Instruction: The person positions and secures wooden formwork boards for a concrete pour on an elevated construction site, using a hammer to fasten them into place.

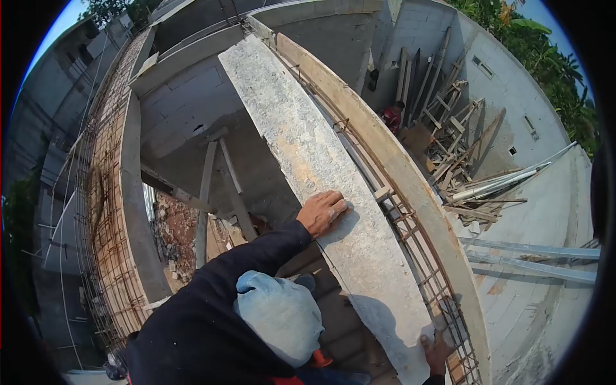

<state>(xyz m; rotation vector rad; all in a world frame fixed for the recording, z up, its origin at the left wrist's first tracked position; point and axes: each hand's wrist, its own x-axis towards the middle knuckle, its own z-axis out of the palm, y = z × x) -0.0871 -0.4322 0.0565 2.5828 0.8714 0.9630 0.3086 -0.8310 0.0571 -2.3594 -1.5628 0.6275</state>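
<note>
A long, pale grey plank (308,141), its face crusted with rough cement, slants across the middle of the view. My left hand (323,213) rests on its upper face by the left edge. The fingers are curled in, and whatever may be inside them is hidden. Lower down, my right hand (435,353) holds the plank's right edge, thumb toward the top face and the other fingers partly out of sight. A rounded shape in pale blue cloth (279,314) lies below my left sleeve, with a small orange object (321,359) beside it.
A rusty rebar cage (423,250) runs along the plank's right side, beside a formwork board (385,135). Another rebar lattice (112,212) tops the left wall. Drops open between the walls. Scrap timber (449,135) and a person in red (393,115) are below right.
</note>
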